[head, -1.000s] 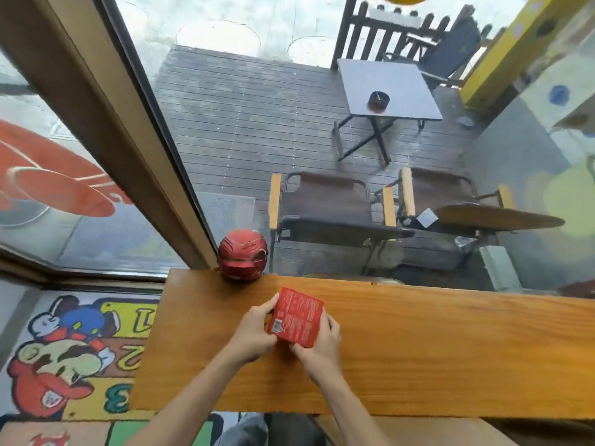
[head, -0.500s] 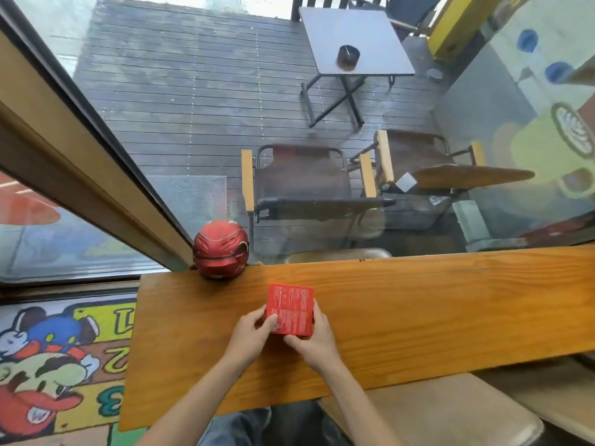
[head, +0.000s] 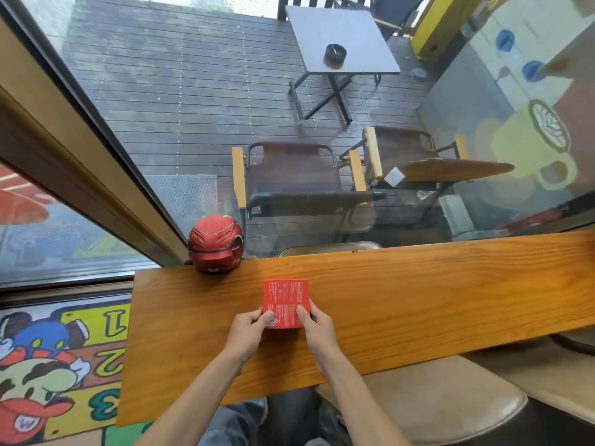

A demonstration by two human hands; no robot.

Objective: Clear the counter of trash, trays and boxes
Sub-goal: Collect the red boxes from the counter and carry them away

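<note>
We look down at a narrow wooden desk [head: 402,304] set against a big window, with a wet deck, folding chairs and a small table outside beyond the glass. On it, a little left of its middle, lies the red box [head: 286,302], flat and printed side up, its slightly longer side running from near to far. We have it from both flanks at its near end: our left hand [head: 246,333] pinches the near-left corner with thumb and fingertips, and our right hand [head: 317,328] grips the near-right edge with the thumb laid on top of the printed face. So each grip is closed on the box, and the box reaches away from our hands toward the window; neither hand is nearer than the other. We judge a lift straight up and back toward us to be the easy way off. The only neighbour is a red toy helmet [head: 216,247] at the far edge, to the left of the box and apart from it, so nothing blocks that path. A padded stool [head: 444,400] stands near and to the right below the desk, and a cartoon mat [head: 61,365] covers the floor to the left.
</note>
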